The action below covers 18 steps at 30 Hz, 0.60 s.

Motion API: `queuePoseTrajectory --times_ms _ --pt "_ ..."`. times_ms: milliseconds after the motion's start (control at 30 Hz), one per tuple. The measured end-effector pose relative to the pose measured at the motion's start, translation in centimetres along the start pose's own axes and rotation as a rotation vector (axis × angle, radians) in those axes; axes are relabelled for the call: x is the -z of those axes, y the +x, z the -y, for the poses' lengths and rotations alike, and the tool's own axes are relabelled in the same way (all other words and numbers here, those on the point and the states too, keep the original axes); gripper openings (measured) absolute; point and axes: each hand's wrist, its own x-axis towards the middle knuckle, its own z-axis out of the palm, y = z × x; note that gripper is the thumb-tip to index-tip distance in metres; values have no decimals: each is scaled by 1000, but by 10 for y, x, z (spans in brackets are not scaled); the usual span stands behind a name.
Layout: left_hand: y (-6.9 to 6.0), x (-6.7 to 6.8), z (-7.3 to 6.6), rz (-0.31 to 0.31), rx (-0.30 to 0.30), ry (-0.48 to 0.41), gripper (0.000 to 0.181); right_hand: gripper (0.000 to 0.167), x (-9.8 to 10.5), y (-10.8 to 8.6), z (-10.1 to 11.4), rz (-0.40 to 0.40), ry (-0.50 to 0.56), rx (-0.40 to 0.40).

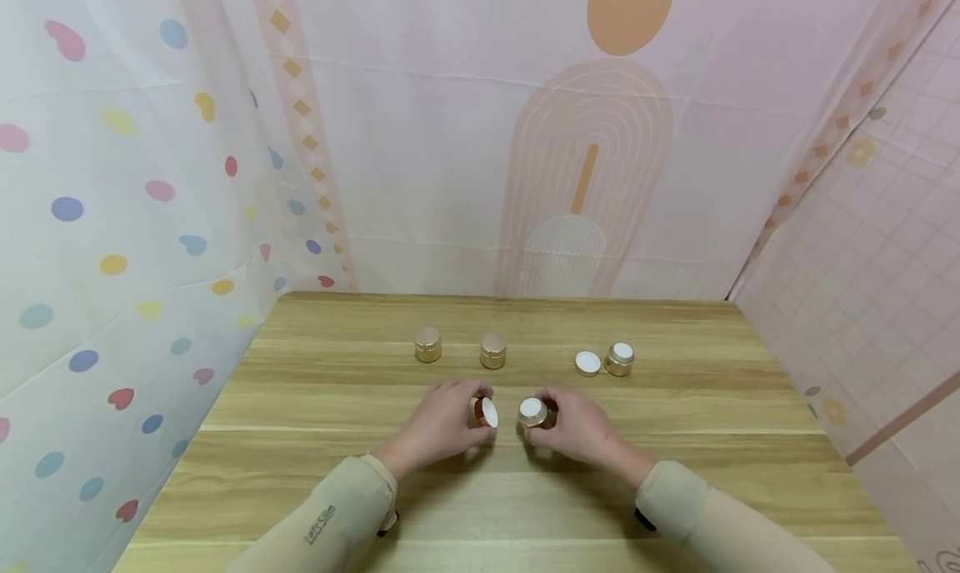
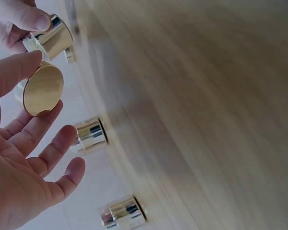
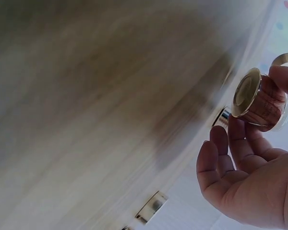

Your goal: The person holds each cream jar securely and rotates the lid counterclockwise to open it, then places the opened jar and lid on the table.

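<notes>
My left hand [image 1: 446, 415] pinches a gold jar lid [image 1: 489, 412] between thumb and fingers. The lid is tilted on its side, its white inside turned to the right; its shiny gold top [image 2: 44, 91] shows in the left wrist view. Opposite it, my right hand [image 1: 579, 427] grips a small gold jar [image 1: 532, 415], whose white top faces up. A short gap parts the lid and the jar. In the right wrist view the jar's round base [image 3: 247, 93] is lifted off the table, tilted towards the camera.
Behind the hands, two gold jars with lids on, one left [image 1: 427, 346] and one nearer the middle [image 1: 492, 352], stand on the wooden table [image 1: 337, 440]. To the right, a lid [image 1: 588, 363] lies white side up beside an uncovered jar [image 1: 619, 360]. Patterned curtains [image 1: 420, 140] enclose the table.
</notes>
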Motion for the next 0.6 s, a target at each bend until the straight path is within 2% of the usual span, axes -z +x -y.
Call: queuePoseTrajectory --times_ms 167,300,433,600 --pt "11 -6 0 49 -7 25 52 39 4 2 -4 4 -26 -9" --pt "23 -9 -2 70 -15 36 46 39 7 4 -6 0 -40 -46" --pt "38 -14 -6 97 18 16 44 34 9 11 -9 0 -71 -54" --pt "52 -22 -10 102 60 12 46 32 17 23 -11 5 -165 -68"
